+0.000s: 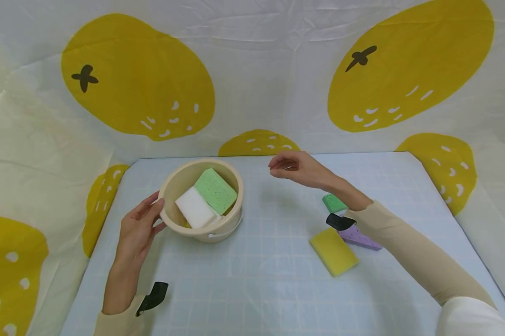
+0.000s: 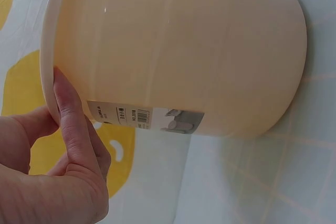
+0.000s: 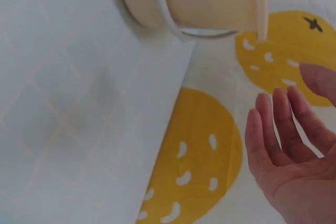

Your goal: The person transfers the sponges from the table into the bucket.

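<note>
A cream bucket (image 1: 224,231) with a white handle stands at the left of the table. My left hand (image 1: 136,232) pinches its rim, thumb on one side and fingers on the other, as the left wrist view shows. Inside the bucket lie a green sponge (image 1: 216,190) and a white sponge (image 1: 197,207), with a bit of yellow under them. To the right of the bucket, my right hand (image 1: 300,169) hovers over the table, fingers loosely bent and nothing in them. The right wrist view shows the same empty palm (image 3: 299,182) beside the bucket.
On the right of the table (image 1: 252,289) lie a yellow sponge (image 1: 334,252), a purple sponge (image 1: 360,237) and a small green sponge (image 1: 334,203), the last two partly under my right arm. A fruit-patterned cloth (image 1: 269,84) rises behind the table and along its sides.
</note>
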The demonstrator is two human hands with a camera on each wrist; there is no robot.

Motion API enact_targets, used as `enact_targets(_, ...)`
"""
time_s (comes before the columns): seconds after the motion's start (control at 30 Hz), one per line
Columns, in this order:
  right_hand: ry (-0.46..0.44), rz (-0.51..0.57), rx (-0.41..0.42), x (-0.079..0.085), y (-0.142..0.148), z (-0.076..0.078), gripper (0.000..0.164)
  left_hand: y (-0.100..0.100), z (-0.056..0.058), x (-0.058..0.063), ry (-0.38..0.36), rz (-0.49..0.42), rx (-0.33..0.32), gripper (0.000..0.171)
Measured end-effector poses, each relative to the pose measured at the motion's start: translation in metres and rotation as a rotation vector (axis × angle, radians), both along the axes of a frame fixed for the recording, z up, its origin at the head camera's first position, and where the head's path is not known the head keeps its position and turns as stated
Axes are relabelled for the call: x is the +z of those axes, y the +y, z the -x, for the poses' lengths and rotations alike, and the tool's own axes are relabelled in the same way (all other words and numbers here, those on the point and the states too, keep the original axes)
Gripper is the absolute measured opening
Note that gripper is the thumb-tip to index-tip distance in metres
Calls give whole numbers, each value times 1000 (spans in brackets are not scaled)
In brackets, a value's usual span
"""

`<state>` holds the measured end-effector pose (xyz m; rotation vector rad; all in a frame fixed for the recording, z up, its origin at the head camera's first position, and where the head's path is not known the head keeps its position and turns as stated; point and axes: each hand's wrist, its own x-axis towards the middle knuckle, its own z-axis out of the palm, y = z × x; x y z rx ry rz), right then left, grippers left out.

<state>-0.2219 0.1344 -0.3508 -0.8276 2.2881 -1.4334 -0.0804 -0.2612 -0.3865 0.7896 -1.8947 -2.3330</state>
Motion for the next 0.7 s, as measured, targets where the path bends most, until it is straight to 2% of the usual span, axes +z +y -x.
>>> enact_targets(0.7,-25,-91,-147,-29,65,-3,28,1,1,2,-29,5,10,76)
